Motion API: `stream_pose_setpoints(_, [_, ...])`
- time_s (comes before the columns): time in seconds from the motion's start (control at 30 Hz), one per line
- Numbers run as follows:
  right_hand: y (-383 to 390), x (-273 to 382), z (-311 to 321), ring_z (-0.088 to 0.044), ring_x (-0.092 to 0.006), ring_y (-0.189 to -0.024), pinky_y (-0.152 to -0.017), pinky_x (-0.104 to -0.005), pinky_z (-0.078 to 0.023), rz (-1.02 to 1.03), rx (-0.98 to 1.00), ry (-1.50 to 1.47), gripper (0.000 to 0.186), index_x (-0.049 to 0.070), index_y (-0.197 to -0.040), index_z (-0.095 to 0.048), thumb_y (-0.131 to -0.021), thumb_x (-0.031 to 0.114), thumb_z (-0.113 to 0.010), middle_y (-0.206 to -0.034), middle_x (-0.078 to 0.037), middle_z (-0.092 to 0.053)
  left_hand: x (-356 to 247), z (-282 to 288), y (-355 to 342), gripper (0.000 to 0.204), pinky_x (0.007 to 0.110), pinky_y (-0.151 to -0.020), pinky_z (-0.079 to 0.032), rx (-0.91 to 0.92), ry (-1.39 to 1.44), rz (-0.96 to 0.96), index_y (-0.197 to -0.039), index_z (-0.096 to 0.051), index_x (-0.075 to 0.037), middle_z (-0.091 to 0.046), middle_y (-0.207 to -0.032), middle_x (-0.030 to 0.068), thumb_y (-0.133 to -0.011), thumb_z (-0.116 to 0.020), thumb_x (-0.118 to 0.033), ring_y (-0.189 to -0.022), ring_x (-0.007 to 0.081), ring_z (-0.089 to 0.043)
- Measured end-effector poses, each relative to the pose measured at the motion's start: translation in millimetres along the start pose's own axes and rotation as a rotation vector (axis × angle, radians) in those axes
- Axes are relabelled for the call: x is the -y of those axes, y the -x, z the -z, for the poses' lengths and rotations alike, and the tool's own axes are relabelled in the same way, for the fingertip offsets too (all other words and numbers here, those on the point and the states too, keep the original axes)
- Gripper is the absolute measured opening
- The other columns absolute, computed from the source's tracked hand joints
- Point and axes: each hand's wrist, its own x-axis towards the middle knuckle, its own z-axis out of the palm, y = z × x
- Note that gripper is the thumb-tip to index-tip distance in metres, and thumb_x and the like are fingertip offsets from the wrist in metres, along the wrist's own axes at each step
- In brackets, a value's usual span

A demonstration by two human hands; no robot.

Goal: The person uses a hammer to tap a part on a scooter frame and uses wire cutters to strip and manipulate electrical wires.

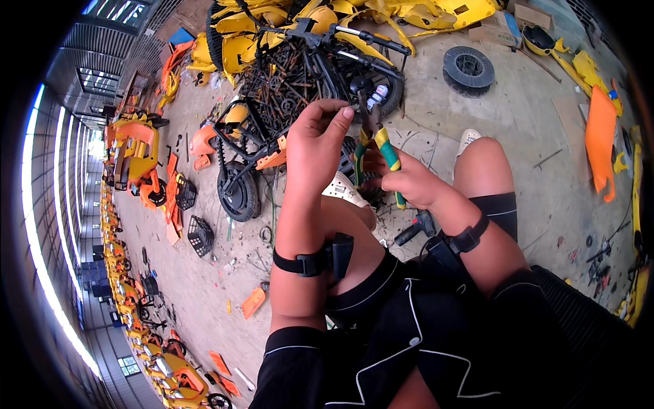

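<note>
My right hand (409,178) grips long pliers with yellow-and-green handles (387,150), their dark jaws pointing up toward a black wheel and a small spray can (377,97). Beside the jaws, my left hand (317,136) has its fingers curled and thumb raised; whatever it may hold is hidden. Behind both hands lies a stripped scooter frame (245,140) with an orange panel, beside a heap of rusty metal parts (279,88). A cordless drill (415,228) rests on the floor below my right hand.
Yellow body panels (429,15) pile up at the top. A spool (468,70) and an orange panel (598,143) lie rightward on the concrete floor (545,204). A loose wheel (238,191) and black baskets (200,237) are leftward, with rows of yellow scooters (136,146) beyond.
</note>
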Motion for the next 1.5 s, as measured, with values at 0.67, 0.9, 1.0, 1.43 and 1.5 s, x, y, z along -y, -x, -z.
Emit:
stream_pose_setpoints(0.67, [1, 4, -8, -0.038, -0.0273, -0.145, -0.112, -0.0445, -0.044, -0.012, -0.029, 0.053, 0.076, 0.002, -0.154, -0.028, -0.082, -0.011, -0.048, -0.151, -0.012, -0.040, 0, -2, 3, 0.021, 0.023, -0.075, -0.053, 0.094, -0.012, 0.075, -0.111, -0.067, 0.004, -0.073, -0.095, 0.0086, -0.093, -0.072, -0.005, -0.087, 0.0099, -0.067])
stream_pose_setpoints(0.9, [0, 2, -8, -0.035, -0.0265, -0.147, -0.113, -0.0443, -0.042, -0.026, -0.051, 0.071, 0.080, 0.003, -0.156, -0.023, -0.082, -0.011, -0.048, -0.154, -0.012, -0.036, -2, -2, 3, 0.024, 0.023, -0.082, -0.056, 0.117, -0.103, 0.064, -0.116, -0.066, 0.005, -0.072, -0.103, 0.0096, -0.093, -0.071, -0.002, -0.093, 0.0114, -0.068])
stream_pose_setpoints(1.0, [0, 1, -6, -0.034, -0.0264, -0.147, -0.113, -0.0445, -0.041, -0.013, -0.051, 0.076, 0.081, 0.003, -0.157, -0.021, -0.082, -0.011, -0.047, -0.154, -0.012, -0.035, -3, -3, 2, 0.024, 0.023, -0.081, -0.056, 0.118, -0.136, 0.063, -0.116, -0.066, 0.005, -0.073, -0.101, 0.0093, -0.093, -0.071, -0.002, -0.092, 0.0110, -0.068])
stream_pose_setpoints(1.43, [2, 3, -6, -0.054, -0.0150, -0.111, -0.098, -0.0310, -0.045, 0.034, -0.116, 0.259, 0.082, 0.006, -0.154, -0.030, -0.076, -0.007, -0.051, -0.125, -0.007, -0.054, -2, -4, 1, 0.024, 0.023, -0.083, -0.057, 0.109, -0.149, 0.064, -0.115, -0.066, 0.007, -0.073, -0.101, 0.0093, -0.093, -0.070, -0.001, -0.092, 0.0115, -0.069])
stream_pose_setpoints(1.5, [0, -1, -2, -0.053, -0.0169, -0.113, -0.100, -0.0321, -0.044, 0.095, -0.138, 0.345, 0.082, 0.006, -0.154, -0.030, -0.075, -0.005, -0.053, -0.125, -0.008, -0.054, -3, -5, 2, 0.024, 0.024, -0.083, -0.057, 0.092, -0.117, 0.042, -0.115, -0.066, 0.007, -0.072, -0.101, 0.0100, -0.093, -0.069, 0.000, -0.092, 0.0124, -0.069])
